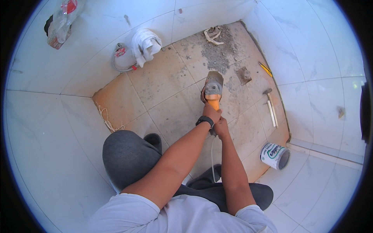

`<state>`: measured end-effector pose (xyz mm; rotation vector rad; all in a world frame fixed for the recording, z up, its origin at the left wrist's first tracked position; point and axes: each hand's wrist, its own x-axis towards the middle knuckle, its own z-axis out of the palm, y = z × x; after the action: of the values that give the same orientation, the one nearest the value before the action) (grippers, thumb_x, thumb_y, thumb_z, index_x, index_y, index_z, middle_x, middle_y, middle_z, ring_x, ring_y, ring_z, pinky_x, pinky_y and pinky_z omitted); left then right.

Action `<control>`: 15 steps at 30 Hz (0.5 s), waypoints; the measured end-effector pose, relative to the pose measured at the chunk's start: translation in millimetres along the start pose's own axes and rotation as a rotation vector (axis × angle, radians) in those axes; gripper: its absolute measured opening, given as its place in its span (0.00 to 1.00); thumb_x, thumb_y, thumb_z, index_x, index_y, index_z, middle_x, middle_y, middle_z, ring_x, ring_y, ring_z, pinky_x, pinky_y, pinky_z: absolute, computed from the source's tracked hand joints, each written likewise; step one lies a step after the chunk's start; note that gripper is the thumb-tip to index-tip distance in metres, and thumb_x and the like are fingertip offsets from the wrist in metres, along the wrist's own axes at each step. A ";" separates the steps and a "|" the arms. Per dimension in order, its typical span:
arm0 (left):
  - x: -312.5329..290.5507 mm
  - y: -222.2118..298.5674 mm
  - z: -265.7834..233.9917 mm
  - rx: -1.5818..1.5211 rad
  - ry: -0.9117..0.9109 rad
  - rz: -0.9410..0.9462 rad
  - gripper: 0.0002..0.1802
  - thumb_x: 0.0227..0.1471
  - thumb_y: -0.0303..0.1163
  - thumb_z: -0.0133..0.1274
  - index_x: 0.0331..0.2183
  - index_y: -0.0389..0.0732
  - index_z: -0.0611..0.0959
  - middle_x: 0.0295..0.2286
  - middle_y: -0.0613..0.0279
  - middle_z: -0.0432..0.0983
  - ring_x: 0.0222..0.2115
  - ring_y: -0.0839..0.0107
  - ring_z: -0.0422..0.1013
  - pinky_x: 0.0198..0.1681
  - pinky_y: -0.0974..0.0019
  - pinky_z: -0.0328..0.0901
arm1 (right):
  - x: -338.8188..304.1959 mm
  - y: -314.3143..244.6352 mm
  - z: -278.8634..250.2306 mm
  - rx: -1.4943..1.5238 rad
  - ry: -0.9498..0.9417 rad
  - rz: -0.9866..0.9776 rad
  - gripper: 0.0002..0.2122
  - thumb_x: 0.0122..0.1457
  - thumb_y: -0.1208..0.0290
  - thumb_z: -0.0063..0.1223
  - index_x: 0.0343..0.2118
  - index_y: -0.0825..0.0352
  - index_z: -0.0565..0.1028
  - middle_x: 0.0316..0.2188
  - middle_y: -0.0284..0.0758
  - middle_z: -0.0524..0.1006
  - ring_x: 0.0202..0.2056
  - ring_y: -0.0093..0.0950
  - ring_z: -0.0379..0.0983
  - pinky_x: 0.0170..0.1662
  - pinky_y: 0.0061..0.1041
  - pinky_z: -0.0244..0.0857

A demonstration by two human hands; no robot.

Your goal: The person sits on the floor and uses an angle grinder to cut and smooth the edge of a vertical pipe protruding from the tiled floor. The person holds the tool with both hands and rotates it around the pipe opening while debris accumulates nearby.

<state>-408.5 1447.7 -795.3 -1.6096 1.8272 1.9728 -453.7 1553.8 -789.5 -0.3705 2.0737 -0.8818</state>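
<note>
Both my hands are wrapped around an angle grinder (212, 90) with an orange body and a grey metal head. My left hand (211, 113), below a dark wristwatch (205, 121), grips the body just behind the head. Closer to me, my right hand (222, 128) closes around the rear end. A pale power cord (212, 159) runs from the tool back between my legs. The guard end points away from me over the dusty floor tiles (167, 101). My fingers partly cover the tool's body, and whether its disc touches the floor I cannot tell.
Grey rubble (218, 54) and a pale tangled strip (213, 35) lie ahead. Right of them are a square floor hole (244, 75), a yellow-handled tool (265, 69), a hammer (269, 95), white strips (272, 113) and a can (274, 155). A white cloth (146, 44) hangs at the left wall.
</note>
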 end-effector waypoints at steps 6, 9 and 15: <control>-0.8 5.1 -1.1 -0.007 -0.044 0.065 0.46 0.47 0.41 0.68 0.55 0.22 0.63 0.51 0.29 0.72 0.53 0.42 0.72 0.56 0.53 0.68 | 2.7 4.7 -3.0 -0.107 0.096 -0.030 0.20 0.62 0.63 0.54 0.47 0.79 0.77 0.37 0.44 0.83 0.36 0.27 0.77 0.41 0.29 0.70; -1.9 10.2 5.8 -0.063 -0.059 0.136 0.45 0.47 0.42 0.67 0.54 0.23 0.63 0.49 0.29 0.73 0.52 0.42 0.73 0.55 0.53 0.69 | 5.3 6.1 -11.0 -0.131 0.144 -0.057 0.20 0.62 0.62 0.54 0.46 0.79 0.77 0.36 0.44 0.83 0.36 0.28 0.78 0.40 0.29 0.70; -3.7 13.2 15.7 -0.029 -0.014 0.083 0.41 0.48 0.45 0.67 0.50 0.26 0.65 0.45 0.31 0.77 0.48 0.41 0.75 0.52 0.52 0.70 | 3.8 4.3 -23.7 -0.112 0.141 -0.040 0.20 0.59 0.62 0.56 0.44 0.79 0.77 0.34 0.46 0.83 0.35 0.32 0.79 0.39 0.31 0.71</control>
<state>-424.8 1457.3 -786.5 -1.5477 1.8990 2.0479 -474.5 1565.6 -785.1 -0.4213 2.2589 -0.8385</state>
